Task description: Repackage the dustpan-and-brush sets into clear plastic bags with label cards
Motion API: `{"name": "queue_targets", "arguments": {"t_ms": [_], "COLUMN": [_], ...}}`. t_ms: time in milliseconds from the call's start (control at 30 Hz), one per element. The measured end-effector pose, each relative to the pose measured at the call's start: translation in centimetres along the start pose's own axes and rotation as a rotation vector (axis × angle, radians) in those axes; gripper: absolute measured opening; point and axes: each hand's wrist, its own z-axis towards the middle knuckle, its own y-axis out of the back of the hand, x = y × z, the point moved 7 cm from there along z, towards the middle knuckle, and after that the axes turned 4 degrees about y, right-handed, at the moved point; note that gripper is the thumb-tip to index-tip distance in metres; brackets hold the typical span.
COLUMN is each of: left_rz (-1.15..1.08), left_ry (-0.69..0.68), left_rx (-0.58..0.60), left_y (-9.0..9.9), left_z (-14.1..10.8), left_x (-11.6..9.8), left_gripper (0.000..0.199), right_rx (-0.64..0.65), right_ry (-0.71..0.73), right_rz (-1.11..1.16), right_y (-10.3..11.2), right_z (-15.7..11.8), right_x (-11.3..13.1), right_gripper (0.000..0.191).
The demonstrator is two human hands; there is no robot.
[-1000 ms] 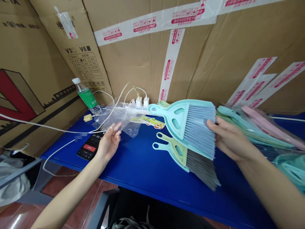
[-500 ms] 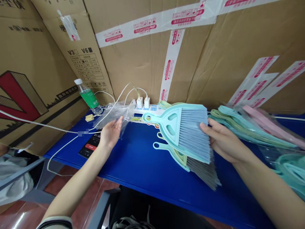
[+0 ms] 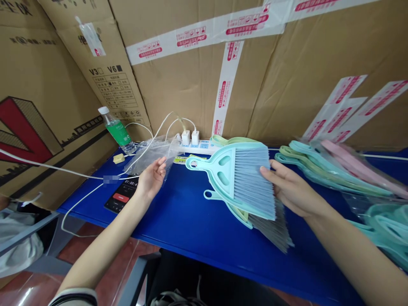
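My right hand (image 3: 291,185) pinches a light-blue hand brush (image 3: 255,180) with blue-grey bristles at its bristle end, thumb on top. A matching pan seems to be nested beneath it, mostly hidden. The handle, with its hanging hole, points left. Below, on the blue table, lie another blue brush (image 3: 213,194) and a green one, their grey bristles (image 3: 270,231) fanning right. Loosely curled and holding nothing, my left hand (image 3: 153,178) hovers near a clear plastic bag (image 3: 149,155) and a phone (image 3: 117,199). A green dustpan or brush (image 3: 234,139) shows behind the held brush.
Bagged blue, green and pink plastic pans (image 3: 338,170) lie at the right, with more turquoise ones (image 3: 389,225) nearer me. A power strip (image 3: 204,146) with white chargers, loose cables and a water bottle (image 3: 117,132) stand along the back. Cardboard boxes (image 3: 191,85) wall the table.
My right hand has brought the blue brush slightly left and tilted it a little. The fingers of my left hand have curled somewhat more.
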Motion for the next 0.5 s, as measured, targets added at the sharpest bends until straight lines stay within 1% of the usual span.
{"name": "queue_targets", "arguments": {"t_ms": [67, 167, 233, 333, 433, 500], "left_rz": [0.024, 0.077, 0.101, 0.088, 0.067, 0.066], "left_ry": [0.053, 0.151, 0.185, 0.126, 0.04, 0.02], "left_rx": [0.036, 0.093, 0.113, 0.112, 0.079, 0.053], "left_y": [-0.3, -0.4, -0.5, -0.8, -1.3, -1.4], "left_z": [-0.2, -1.2, -1.8, -1.9, -1.0, -0.3], "left_x": [0.6, 1.6, 1.8, 1.1, 0.1, -0.2], "left_gripper": [0.029, 0.034, 0.038, 0.042, 0.041, 0.038], "right_rx": [0.006, -0.004, 0.001, 0.007, -0.001, 0.003], "right_ry": [0.003, -0.012, -0.021, -0.006, 0.009, 0.002], "right_rz": [0.009, 0.029, 0.033, 0.017, 0.006, 0.006], "right_y": [-0.1, -0.2, -0.3, -0.4, -0.3, -0.3], "right_z": [0.0, -0.1, -0.2, -0.2, -0.1, -0.1], "right_x": [0.0, 0.1, 0.1, 0.2, 0.2, 0.0], "right_gripper": [0.059, 0.061, 0.06, 0.06, 0.062, 0.063]}}
